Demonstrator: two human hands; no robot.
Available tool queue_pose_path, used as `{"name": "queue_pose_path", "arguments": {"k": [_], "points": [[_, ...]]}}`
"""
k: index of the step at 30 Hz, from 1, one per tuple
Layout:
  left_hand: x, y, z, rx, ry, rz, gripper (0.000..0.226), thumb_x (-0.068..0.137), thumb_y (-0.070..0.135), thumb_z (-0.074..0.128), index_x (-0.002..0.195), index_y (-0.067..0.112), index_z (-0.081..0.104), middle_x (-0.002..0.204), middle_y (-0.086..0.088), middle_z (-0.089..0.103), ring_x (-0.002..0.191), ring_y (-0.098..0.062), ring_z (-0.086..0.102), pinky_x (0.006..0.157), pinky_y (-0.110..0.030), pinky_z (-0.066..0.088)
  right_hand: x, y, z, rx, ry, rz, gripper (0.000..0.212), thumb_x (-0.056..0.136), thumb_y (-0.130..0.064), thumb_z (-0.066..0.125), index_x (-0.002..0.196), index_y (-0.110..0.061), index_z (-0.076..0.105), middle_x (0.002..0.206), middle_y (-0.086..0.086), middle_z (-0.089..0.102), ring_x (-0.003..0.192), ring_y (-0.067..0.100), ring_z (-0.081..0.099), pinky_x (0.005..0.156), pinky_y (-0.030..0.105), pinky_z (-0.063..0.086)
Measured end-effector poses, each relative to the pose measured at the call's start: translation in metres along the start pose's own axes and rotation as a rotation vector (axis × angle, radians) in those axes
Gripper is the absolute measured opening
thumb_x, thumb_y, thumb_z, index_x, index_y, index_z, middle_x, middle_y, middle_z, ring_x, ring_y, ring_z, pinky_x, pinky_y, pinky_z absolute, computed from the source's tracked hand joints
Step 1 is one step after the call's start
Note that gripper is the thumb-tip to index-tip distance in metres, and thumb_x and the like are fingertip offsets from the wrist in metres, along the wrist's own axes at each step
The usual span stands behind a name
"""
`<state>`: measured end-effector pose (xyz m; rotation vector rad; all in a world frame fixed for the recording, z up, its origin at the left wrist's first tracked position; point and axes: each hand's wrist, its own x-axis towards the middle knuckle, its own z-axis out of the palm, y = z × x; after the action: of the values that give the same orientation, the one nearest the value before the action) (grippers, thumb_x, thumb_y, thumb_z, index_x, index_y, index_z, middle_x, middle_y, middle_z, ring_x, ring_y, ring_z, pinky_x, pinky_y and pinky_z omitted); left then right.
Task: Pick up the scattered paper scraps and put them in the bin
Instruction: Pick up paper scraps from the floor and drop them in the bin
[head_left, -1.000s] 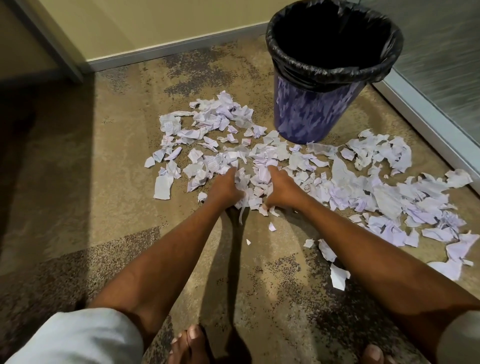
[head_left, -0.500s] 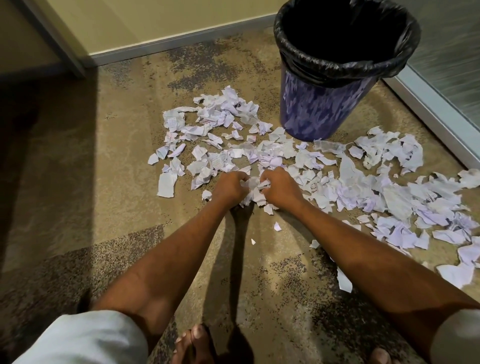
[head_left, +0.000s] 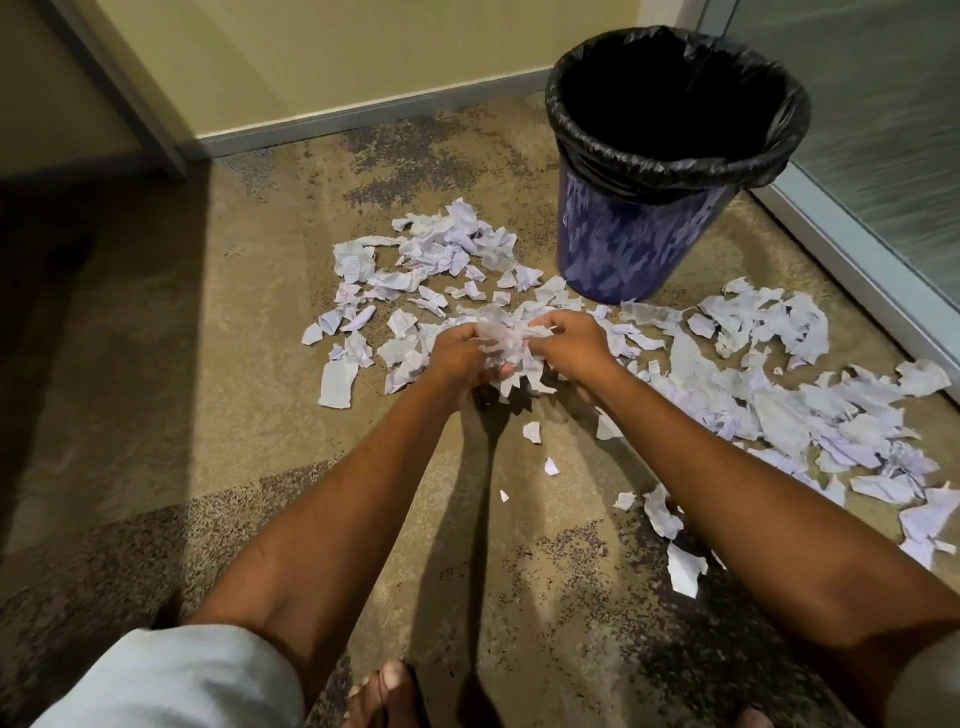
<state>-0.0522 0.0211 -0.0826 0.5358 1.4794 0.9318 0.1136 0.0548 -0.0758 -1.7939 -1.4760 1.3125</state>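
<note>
Near left, a pale sleeve (head_left: 171, 675) is showing at the frame's edge; bare toes (head_left: 384, 696) are resting on the mottled carpet floor (head_left: 208, 364) at the near edge.

Left of centre, one long scrap (head_left: 337, 384) is lying flat by itself; beyond it a left patch of scraps (head_left: 431, 254) is spreading toward the far wall's baseboard (head_left: 363, 122).

Centre: left hand (head_left: 457, 358) is gripping one side of a clump of scraps (head_left: 506, 338), fingers curled in around the paper; the clump is sitting between both hands, over the carpet and near the bin's foot; loose bits are hanging from its underside; right hand (head_left: 569, 345) is gripping the other side, fingers (head_left: 545, 318) curled over the top of the paper.

A few small scraps (head_left: 531, 432) are lying on the carpet just nearer than the hands.

Right of centre, far: blue bin (head_left: 639, 244) is standing upright, a black liner (head_left: 675, 166) folded over its rim; inside is reading as plain dark.

Right: a right patch of scraps (head_left: 769, 395) is covering the carpet from the bin's foot out to the frame's edge, running alongside a frosted glass panel (head_left: 883, 130).
</note>
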Motion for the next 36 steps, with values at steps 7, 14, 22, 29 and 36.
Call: {"name": "queue_pose_path", "arguments": {"k": [7, 14, 22, 29, 36], "points": [[-0.016, 0.052, 0.022, -0.115, -0.059, 0.180, 0.024, 0.101, -0.001, 0.065, 0.124, 0.000, 0.069, 0.114, -0.018, 0.075, 0.087, -0.027, 0.077, 0.065, -0.031, 0.067, -0.006, -0.046, -0.036, 0.175, 0.094, -0.129, 0.023, 0.085, -0.012, 0.083, 0.107, -0.019, 0.078, 0.097, 0.002, 0.078, 0.075, 0.011, 0.068, 0.062, 0.027, 0.055], [-0.042, 0.117, 0.038, -0.118, -0.139, 0.325, 0.021, 0.100, -0.002, 0.066, 0.121, -0.004, 0.069, 0.104, -0.019, 0.078, 0.080, -0.027, 0.076, 0.065, -0.030, 0.067, -0.017, -0.101, -0.078, 0.237, 0.104, -0.218, 0.019, 0.088, -0.004, 0.080, 0.105, -0.013, 0.076, 0.086, 0.005, 0.071, 0.062, 0.012, 0.058, 0.051, 0.025, 0.046], [-0.058, 0.188, 0.076, -0.110, -0.177, 0.449, 0.028, 0.097, -0.002, 0.070, 0.125, -0.002, 0.070, 0.103, -0.015, 0.080, 0.078, -0.025, 0.078, 0.070, -0.034, 0.068, -0.020, -0.159, -0.136, 0.440, 0.095, -0.242, 0.020, 0.086, 0.004, 0.077, 0.089, -0.016, 0.075, 0.083, 0.009, 0.073, 0.069, 0.021, 0.067, 0.062, 0.032, 0.056], [-0.050, 0.226, 0.124, -0.081, -0.225, 0.424, 0.030, 0.096, -0.005, 0.069, 0.126, 0.001, 0.068, 0.119, -0.019, 0.074, 0.080, -0.025, 0.081, 0.073, -0.036, 0.068, 0.000, -0.167, -0.182, 0.584, 0.184, -0.197, 0.025, 0.085, 0.013, 0.070, 0.102, -0.005, 0.075, 0.102, 0.017, 0.081, 0.089, 0.031, 0.077, 0.083, 0.046, 0.065], [-0.026, 0.253, 0.172, -0.085, -0.159, 0.379, 0.035, 0.099, -0.006, 0.060, 0.133, -0.004, 0.055, 0.119, -0.023, 0.069, 0.074, -0.027, 0.078, 0.063, -0.035, 0.065, 0.040, -0.165, -0.203, 0.761, 0.245, -0.078, 0.029, 0.088, 0.012, 0.062, 0.115, 0.005, 0.071, 0.123, 0.025, 0.074, 0.097, 0.032, 0.074, 0.063, 0.035, 0.064]]}}
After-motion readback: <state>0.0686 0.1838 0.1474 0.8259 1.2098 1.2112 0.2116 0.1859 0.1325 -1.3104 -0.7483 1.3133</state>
